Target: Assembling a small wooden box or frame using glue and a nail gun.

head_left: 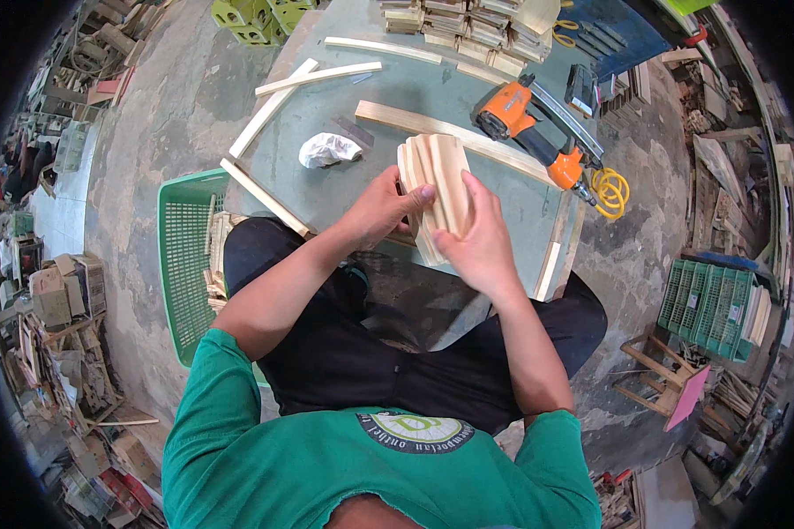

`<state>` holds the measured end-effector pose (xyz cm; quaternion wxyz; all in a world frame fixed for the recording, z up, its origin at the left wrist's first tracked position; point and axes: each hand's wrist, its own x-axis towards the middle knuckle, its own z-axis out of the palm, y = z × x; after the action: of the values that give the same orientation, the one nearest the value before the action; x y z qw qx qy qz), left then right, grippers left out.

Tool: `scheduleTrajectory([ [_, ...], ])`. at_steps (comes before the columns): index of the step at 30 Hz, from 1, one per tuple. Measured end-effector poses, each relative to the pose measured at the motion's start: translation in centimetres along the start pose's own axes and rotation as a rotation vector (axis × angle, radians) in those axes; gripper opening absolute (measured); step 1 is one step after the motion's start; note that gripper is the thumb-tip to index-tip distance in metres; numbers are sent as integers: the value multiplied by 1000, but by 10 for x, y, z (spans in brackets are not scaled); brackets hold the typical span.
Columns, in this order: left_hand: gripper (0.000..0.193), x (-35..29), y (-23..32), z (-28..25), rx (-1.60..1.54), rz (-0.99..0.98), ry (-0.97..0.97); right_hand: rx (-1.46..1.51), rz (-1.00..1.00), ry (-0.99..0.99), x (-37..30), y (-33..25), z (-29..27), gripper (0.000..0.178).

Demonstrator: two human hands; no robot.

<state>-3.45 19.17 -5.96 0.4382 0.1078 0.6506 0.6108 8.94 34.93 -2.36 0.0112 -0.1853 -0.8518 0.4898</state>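
A bundle of pale wooden slats (441, 189) with wavy edges is held up over the near edge of the green-grey table (384, 181). My left hand (388, 204) grips its left side, thumb across the front. On the right side, my right hand (483, 231) is closed round the same bundle, its thumb low on the face. Just beyond lies a long wooden strip (388, 115). An orange and black nail gun (538, 132) rests on the right of the table, by a coiled yellow hose (609, 189). A crumpled white cloth (328, 151) lies to the left.
Loose wooden strips (269, 110) lie along the table's left side. Stacked wood pieces (472, 26) stand at the far edge. A green plastic basket (181, 264) with wood pieces is by my left leg. Green crates (710, 304) and a small wooden stool (657, 379) stand at right.
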Motion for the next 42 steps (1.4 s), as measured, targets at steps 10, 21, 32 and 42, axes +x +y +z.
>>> scheduleTrajectory([
  [10,52,-14,20,-25,163,-112,-15,1747,66,-407,-1,-2,-56,93],
  [21,68,-53,57,-3,469,143,83,1177,-35,-198,-16,-18,-42,90],
  [32,84,-74,86,34,392,774,12,1265,-103,-148,-30,-28,-49,85],
  [42,72,-79,86,34,1553,1165,-22,1240,121,-560,-50,-22,-37,92],
])
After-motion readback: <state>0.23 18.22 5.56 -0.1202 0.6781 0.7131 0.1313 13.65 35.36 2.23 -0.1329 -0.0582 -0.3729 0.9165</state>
